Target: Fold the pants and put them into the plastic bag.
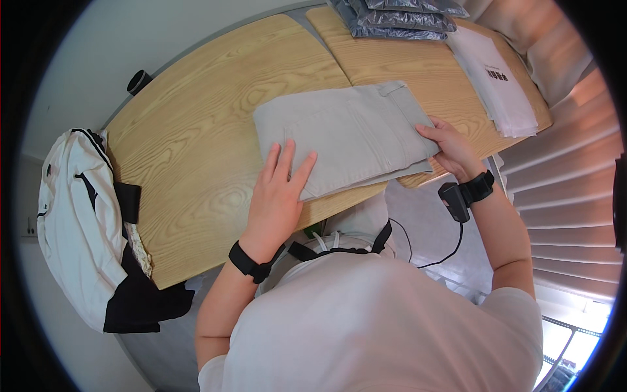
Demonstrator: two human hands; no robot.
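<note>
A pair of folded light grey trousers (pixel 346 137) lies on the wooden table in front of me, with seams and a layered edge showing. My left hand (pixel 277 202) rests on the near left part of the trousers, fingers stretched out and slightly spread. At the right end, my right hand (pixel 450 145) pinches the edge of the trousers, thumb on top and the other fingers partly hidden behind and under the cloth. Both wrists wear black straps; a small black box (pixel 453 202) with a cable sits at the right one.
The wooden table (pixel 196 124) has a seam between two panels. Dark garments in clear plastic bags (pixel 405 23) are stacked at the far right, near white plastic bags (pixel 499 85). A white and black garment (pixel 78 215) hangs over the left end. Pleated curtains (pixel 555 196) hang at right.
</note>
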